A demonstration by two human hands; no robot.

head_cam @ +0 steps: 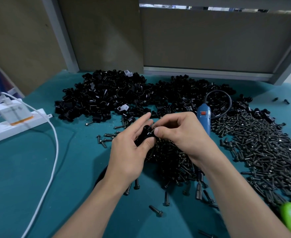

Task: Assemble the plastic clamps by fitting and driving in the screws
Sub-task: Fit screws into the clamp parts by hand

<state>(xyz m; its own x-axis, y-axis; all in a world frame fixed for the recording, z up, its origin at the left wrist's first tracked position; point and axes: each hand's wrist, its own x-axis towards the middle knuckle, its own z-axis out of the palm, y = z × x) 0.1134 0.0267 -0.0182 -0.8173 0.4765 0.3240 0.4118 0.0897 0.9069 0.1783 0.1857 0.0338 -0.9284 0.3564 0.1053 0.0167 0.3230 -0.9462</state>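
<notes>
Gripping a clamp (144, 135) in curled left fingers (139, 121) over mid-tabletop (21, 177); pinching a screw (154, 130) against it with right fingers (160, 132). Bare room front-left, past the cable (56, 148). Along the rear edge, clamp pile (105, 95); right and beneath the hands, screw heap (261, 146).

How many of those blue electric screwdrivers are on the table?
1. The blue electric screwdriver lies on the table just beyond the right hand, between the clamp heap and the screw heap, its tip behind that hand. Others could be buried under the heaps.
</notes>
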